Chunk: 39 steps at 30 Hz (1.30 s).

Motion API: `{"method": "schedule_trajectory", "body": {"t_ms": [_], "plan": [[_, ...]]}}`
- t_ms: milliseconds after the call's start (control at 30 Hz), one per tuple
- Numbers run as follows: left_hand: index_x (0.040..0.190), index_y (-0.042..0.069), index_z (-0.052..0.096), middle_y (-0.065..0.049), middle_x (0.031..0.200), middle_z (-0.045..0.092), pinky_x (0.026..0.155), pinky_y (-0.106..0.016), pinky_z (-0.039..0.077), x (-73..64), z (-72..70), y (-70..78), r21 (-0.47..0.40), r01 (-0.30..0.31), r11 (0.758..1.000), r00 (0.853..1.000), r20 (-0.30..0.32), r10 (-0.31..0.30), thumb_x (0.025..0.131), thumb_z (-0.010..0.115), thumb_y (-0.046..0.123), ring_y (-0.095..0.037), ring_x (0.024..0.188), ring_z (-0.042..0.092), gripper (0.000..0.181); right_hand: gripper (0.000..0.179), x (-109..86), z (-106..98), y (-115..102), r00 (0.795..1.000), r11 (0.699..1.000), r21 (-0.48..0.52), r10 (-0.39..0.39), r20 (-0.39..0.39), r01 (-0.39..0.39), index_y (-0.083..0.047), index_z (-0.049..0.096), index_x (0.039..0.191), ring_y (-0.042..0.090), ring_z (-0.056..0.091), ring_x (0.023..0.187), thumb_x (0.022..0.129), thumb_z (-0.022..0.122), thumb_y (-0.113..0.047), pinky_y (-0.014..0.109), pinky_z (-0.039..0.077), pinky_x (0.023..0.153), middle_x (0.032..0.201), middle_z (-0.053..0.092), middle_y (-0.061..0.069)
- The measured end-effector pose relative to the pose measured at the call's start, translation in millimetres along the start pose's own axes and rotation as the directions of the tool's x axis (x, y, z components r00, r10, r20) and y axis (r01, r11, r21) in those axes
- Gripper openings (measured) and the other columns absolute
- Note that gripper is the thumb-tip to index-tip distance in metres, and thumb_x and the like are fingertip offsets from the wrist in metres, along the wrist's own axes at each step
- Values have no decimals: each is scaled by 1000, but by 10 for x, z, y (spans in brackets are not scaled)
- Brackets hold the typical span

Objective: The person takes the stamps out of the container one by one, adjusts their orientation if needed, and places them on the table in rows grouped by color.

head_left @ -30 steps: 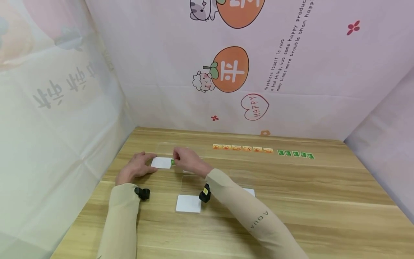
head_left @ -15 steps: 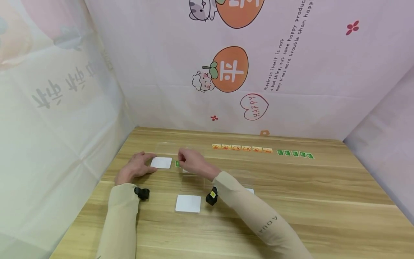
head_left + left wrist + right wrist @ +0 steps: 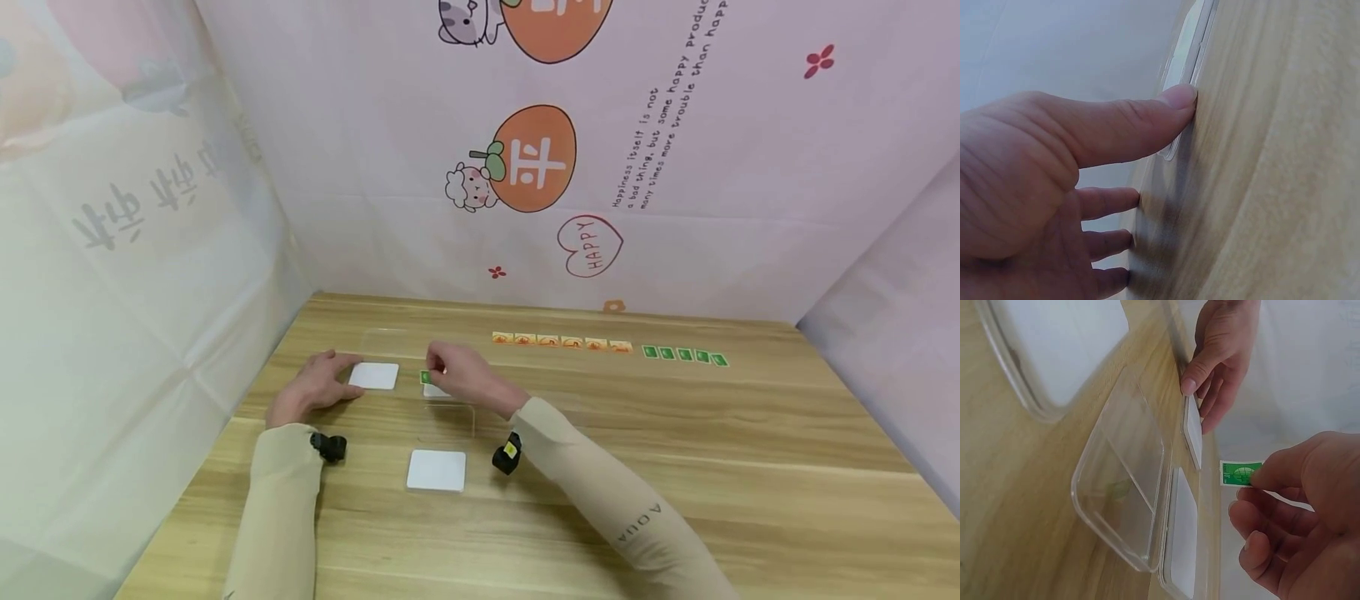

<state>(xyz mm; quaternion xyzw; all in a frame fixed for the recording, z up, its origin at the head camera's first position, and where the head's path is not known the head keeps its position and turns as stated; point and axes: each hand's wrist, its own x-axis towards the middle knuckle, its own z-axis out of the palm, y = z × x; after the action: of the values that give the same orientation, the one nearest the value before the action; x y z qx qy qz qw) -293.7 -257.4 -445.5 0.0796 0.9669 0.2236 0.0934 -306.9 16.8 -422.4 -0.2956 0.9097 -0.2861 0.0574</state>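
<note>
My left hand (image 3: 318,387) steadies a shallow clear plastic case with a white insert (image 3: 374,376), thumb and forefinger on its opposite edges. In the left wrist view the thumb (image 3: 1129,122) presses the case's rim, and the other fingertips touch the tabletop. My right hand (image 3: 476,375) pinches a small green postage stamp (image 3: 1240,473) between thumb and forefinger. It hovers over a second case with a white insert (image 3: 1183,534), whose clear lid (image 3: 1119,469) stands open. In the head view the right hand covers part of that second case.
Nearer on the wooden table lies another white-filled case (image 3: 437,471), with a clear lid (image 3: 447,422) behind it. A row of orange stamps (image 3: 549,342) lies at the back, with several green stamps (image 3: 685,355) to its right. Printed cloth (image 3: 420,150) hangs behind the table.
My right hand has moved right with the green stamp, from beside the left case to above the second case. The left hand has stayed in place.
</note>
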Motion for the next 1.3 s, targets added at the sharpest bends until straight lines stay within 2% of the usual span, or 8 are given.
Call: {"method": "schedule_trajectory", "body": {"t_ms": [433, 700, 967, 1300], "plan": [[147, 8, 43, -36, 152, 26, 110, -68, 25, 2, -5, -2, 10, -8, 1000, 1000, 3, 8, 93, 66, 31, -56, 141, 21, 63, 4, -119, -87, 63, 999, 999, -19, -43, -19, 43, -10, 58, 91, 14, 53, 78, 93, 60, -8, 23, 46, 69, 87, 61, 1], [147, 8, 43, -36, 153, 24, 110, -69, 24, 1, -13, 0, 2, 7, 1000, 1000, 10, -7, 93, 66, 31, -56, 141, 19, 63, 3, -198, -152, 118, 1000, 1000, -24, -19, -14, 18, -10, 58, 93, 14, 53, 80, 95, 60, -11, 24, 46, 69, 89, 62, 0], [147, 9, 43, -36, 153, 25, 109, -69, 24, -3, 2, -11, 0, 2, 1000, 1000, 6, -2, 93, 67, 32, -56, 141, 20, 63, 7, -260, -218, 188, 1000, 1000, 17, 25, -18, -25, -14, 56, 90, 14, 55, 78, 95, 60, -10, 24, 48, 65, 87, 62, 0], [147, 9, 44, -35, 153, 25, 110, -69, 24, -3, -3, -7, -6, 1, 1000, 1000, -1, -1, 93, 66, 31, -55, 141, 20, 63, 7, -320, -319, 277, 999, 1000, 5, 17, -47, -17, -15, 57, 90, 13, 55, 76, 95, 61, -13, 24, 47, 63, 86, 62, -2]]}}
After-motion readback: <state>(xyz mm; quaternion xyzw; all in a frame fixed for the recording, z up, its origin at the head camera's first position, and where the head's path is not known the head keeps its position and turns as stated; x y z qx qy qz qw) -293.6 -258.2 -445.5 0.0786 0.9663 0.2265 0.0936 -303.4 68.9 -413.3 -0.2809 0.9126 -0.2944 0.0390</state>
